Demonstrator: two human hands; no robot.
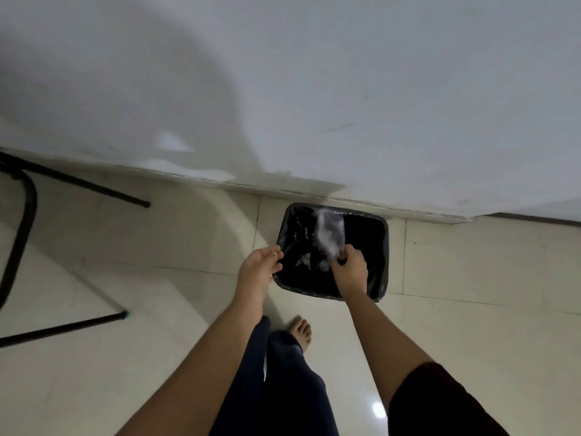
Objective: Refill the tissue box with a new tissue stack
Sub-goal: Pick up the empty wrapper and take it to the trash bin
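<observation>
Two hands reach over a black-lined bin (374,234) at frame centre; right hand (350,267) pinches a clear wrapper (328,234), left hand (259,265) loosely open, empty

Clear plastic wrapper (328,237), crumpled, blurred, above black bin (361,287).

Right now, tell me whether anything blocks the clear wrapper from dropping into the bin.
Nothing visible does. The right hand holds the crumpled clear wrapper directly over the open black-lined bin. The left hand is at the bin's near-left edge, beside the opening, not under the wrapper.
</observation>
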